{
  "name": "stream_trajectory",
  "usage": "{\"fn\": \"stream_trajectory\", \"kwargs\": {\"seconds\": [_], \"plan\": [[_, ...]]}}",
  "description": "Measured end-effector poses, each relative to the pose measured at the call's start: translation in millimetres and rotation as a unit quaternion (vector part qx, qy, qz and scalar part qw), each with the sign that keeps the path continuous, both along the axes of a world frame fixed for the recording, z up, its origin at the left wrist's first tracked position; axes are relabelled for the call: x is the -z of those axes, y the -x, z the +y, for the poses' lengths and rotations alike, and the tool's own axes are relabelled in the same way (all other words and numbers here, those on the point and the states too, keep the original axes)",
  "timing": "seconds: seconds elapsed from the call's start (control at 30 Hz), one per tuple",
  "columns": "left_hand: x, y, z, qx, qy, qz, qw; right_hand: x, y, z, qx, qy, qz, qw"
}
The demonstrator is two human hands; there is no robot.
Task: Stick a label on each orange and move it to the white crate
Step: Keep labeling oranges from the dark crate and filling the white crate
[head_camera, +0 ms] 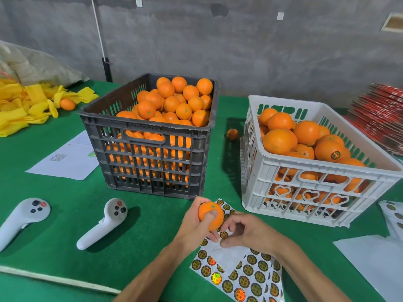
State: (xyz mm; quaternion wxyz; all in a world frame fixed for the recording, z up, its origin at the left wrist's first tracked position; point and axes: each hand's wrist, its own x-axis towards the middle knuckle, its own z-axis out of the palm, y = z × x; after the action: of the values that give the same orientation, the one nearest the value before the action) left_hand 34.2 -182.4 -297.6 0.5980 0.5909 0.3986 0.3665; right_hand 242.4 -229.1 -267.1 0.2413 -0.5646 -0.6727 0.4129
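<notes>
Left grip (197, 223) around orange (211, 215)

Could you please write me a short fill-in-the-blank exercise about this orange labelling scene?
1. The left hand holds one ____ above the label sheet.
2. The fingers of the right hand pinch a round ____.
3. The unsorted oranges sit in the ____ crate.
4. The orange showing a label lies in the ____ crate.

Missing words: orange; label; black; white
</notes>
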Motion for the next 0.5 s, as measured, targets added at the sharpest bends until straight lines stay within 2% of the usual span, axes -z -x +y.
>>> {"fn": "stream_trajectory", "kwargs": {"seconds": [0.1,0.33,0.5], "plan": [[-1,0,0,0.003,0.004,0.000,1.000,6,-1,-3,-0.012,-0.085,-0.046,0.995],[-2,0,-1,0.012,0.009,0.000,1.000,4,2,-12,-0.052,-0.198,-0.138,0.969],[-2,0,0,0.010,0.009,-0.002,1.000,-2,6,-17,-0.092,-0.277,-0.213,0.932]]}}
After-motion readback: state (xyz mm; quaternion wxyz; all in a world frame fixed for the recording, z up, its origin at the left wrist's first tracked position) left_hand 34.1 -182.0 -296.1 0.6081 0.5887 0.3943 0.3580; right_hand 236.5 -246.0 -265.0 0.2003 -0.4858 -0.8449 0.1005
